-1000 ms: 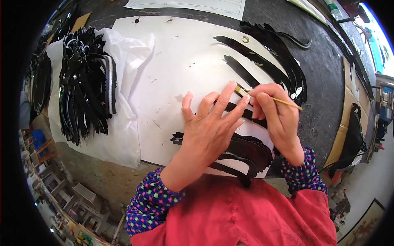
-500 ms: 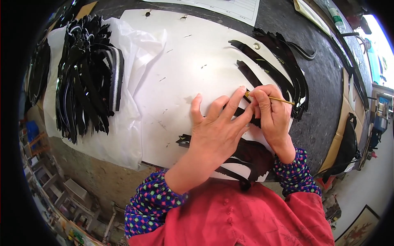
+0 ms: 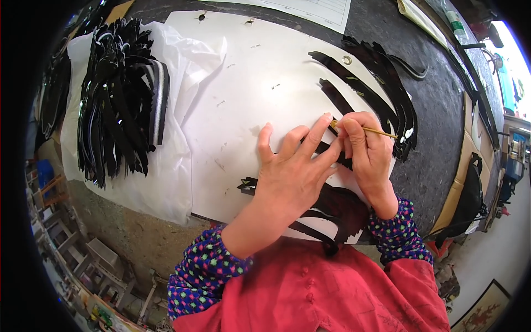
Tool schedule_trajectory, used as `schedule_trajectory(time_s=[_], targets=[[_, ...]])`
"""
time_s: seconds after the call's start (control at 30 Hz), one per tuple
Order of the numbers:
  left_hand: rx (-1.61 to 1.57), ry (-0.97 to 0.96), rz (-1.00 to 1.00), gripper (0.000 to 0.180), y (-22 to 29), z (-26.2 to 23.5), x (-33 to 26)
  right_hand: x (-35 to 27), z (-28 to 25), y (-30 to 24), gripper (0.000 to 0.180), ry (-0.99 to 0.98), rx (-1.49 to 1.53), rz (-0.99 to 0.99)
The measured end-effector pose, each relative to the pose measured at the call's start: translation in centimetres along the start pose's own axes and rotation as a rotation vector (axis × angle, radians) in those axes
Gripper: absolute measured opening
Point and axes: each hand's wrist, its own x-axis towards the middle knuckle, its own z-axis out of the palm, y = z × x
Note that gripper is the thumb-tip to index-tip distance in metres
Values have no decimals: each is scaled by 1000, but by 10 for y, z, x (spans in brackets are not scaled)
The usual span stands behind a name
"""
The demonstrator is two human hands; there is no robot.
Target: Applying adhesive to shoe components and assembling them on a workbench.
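My left hand (image 3: 293,171) lies flat with fingers spread, pressing down a black curved strip (image 3: 337,207) on a white sheet (image 3: 260,83). My right hand (image 3: 365,155) pinches a thin yellow-handled brush (image 3: 368,130), its tip touching the strip just beyond my left fingertips. More black strips (image 3: 332,229) lie under my wrists near the table's front edge. The part of the strip beneath my left palm is hidden.
A row of finished glossy black strips (image 3: 381,88) curves along the sheet's right side. A thick pile of black strips (image 3: 119,99) rests on white plastic (image 3: 166,160) at the left. The dark table (image 3: 437,110) continues right; papers (image 3: 304,8) lie at the far edge.
Both hands have stayed on the same strip; the brush tip has shifted only slightly along it. The head view has moved a little, nothing else.
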Motion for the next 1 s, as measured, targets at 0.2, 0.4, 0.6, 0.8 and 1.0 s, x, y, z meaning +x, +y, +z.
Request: schedule_trajectory(time_s=[0.2,0.4,0.6,0.8,1.0], targets=[[-34,42,13,41,-3,-1,-1,-7,-13,-5,9,50,1,38],[-58,-5,43,51,-5,-8,1,-22,-11,9,22,88,-519,-439],[-38,2,47,48,-6,-4,-2,-25,-7,8,26,137,-577,-498],[-5,36,57,46,-7,-8,-6,-25,-8,6,24,109,-614,-535],[-23,90,40,47,-13,-29,-29,-23,-10,7,23,113,-555,-515]])
